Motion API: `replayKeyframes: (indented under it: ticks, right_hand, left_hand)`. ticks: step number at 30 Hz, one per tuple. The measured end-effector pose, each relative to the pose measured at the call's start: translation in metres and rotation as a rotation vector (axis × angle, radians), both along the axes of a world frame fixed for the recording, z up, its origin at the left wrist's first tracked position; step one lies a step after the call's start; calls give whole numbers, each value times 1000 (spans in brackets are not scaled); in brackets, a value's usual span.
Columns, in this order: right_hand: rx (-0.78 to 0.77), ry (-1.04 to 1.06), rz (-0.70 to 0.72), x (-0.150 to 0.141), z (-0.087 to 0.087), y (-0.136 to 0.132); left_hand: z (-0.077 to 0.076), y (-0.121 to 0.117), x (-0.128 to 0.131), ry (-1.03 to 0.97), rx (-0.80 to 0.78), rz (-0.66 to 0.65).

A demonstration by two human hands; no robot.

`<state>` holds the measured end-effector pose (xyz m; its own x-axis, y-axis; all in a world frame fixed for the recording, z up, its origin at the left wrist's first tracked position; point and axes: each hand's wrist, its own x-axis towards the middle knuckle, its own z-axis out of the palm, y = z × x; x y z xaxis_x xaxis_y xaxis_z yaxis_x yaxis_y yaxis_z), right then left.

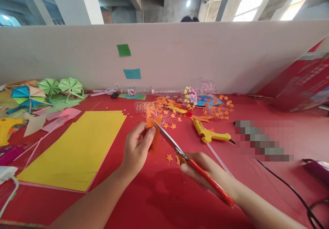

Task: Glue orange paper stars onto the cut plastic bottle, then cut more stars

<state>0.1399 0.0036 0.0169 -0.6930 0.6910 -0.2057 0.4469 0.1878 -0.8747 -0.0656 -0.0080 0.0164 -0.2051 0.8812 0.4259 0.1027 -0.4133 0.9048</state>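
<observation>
Between the thumb and fingers of my left hand (pixel 140 143) is a piece of orange paper (pixel 157 136), held upright above the red table (pixel 159 201). My right hand (pixel 199 169) is closed round a pair of scissors with red handles (pixel 209 181). The blades (pixel 168 138) point up and left, their tips at the orange paper near my left thumb. Whether the tips are cutting into the paper I cannot tell. Loose orange paper stars (pixel 169 158) lie on the table just beneath my hands.
A yellow glue gun (pixel 209 133) lies to the right with its cord. Yellow paper sheets (pixel 77 147) are stacked at left, near folded paper umbrellas (pixel 70 87). Farther back are star-covered clear plastic pieces (pixel 190 95) and a yellow cutter (pixel 177 109). A white partition (pixel 159 54) stands behind.
</observation>
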Motion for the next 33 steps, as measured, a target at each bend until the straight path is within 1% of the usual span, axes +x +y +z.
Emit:
replayKeyframes:
  ticks: [13, 22, 33]
  right_hand:
    - [-34, 40, 16, -1, 1, -1]
    - [-35, 34, 26, -1, 1, -1]
    - [-47, 13, 22, -2, 1, 1]
  left_hand:
    - [1, 0, 1, -44, -33, -33]
    - [3, -1, 0, -40, -53, 6]
    - [3, 0, -2, -50, -64, -4]
